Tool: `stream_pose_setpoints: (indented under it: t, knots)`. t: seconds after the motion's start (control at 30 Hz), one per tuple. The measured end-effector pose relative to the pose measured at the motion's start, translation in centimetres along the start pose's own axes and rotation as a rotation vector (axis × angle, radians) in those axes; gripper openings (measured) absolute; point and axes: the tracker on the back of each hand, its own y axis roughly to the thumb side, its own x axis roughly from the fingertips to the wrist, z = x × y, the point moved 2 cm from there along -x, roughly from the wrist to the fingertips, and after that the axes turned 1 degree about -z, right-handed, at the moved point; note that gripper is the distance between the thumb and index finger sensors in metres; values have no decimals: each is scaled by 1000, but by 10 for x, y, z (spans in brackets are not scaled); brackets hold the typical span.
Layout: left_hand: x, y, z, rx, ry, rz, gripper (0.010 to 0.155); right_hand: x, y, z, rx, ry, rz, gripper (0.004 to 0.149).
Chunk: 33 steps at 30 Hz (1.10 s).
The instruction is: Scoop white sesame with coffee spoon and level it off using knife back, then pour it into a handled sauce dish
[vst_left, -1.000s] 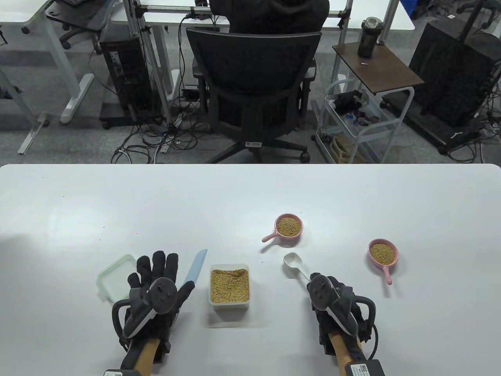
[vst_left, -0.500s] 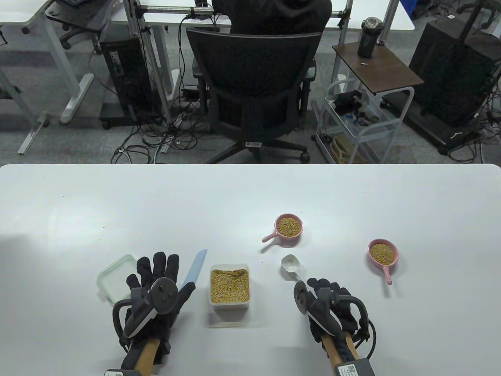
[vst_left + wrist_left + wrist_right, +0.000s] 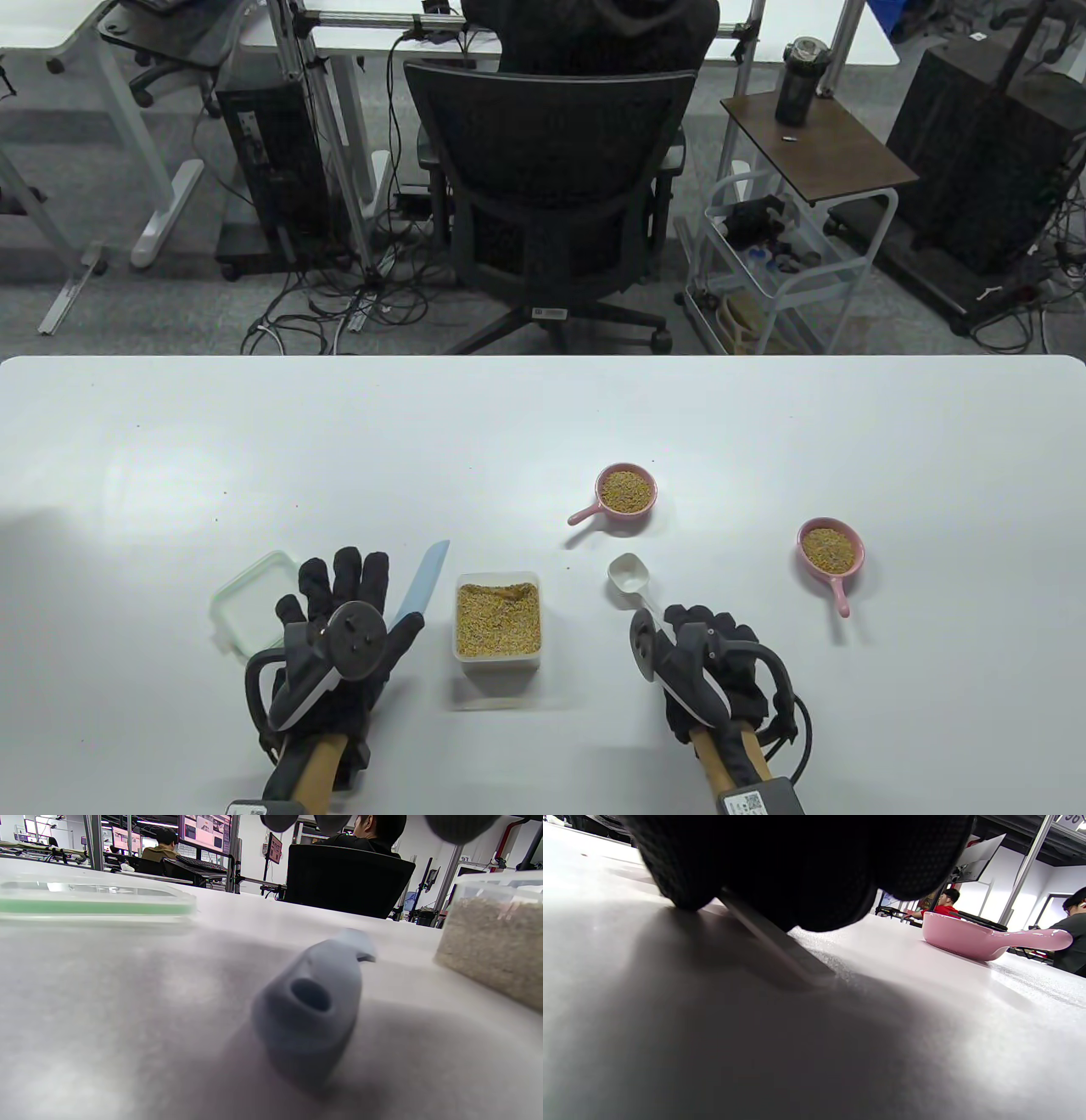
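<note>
Sesame fills the tub [image 3: 498, 622] and both pink sauce dishes [image 3: 626, 490].

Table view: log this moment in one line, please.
phase: grasping spoon | right hand: gripping coffee spoon handle | left hand: flat over knife handle | sesame box: untouched

Gloved fingers [image 3: 797, 870] grip spoon handle [image 3: 774, 940]; pink dish [image 3: 967, 938] beyond.

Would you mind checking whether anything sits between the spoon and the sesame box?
Nothing visible does. The spoon, its handle gripped by the right hand, has only bare table between it and the sesame box to its left.
</note>
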Motion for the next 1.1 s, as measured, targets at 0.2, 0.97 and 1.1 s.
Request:
stream_pose_setpoints:
  t: [0.2, 0.97, 1.1]
  knots:
    - [0, 0, 0, 5, 4, -4, 84, 0, -4, 0, -57, 37, -1, 62]
    - [3, 5, 3, -13, 67, -25, 84, 21, -55, -39, -499, -313, 89, 78]
    - [2, 5, 2, -17, 54, -25, 85, 15, -51, -27, -453, -243, 86, 79]
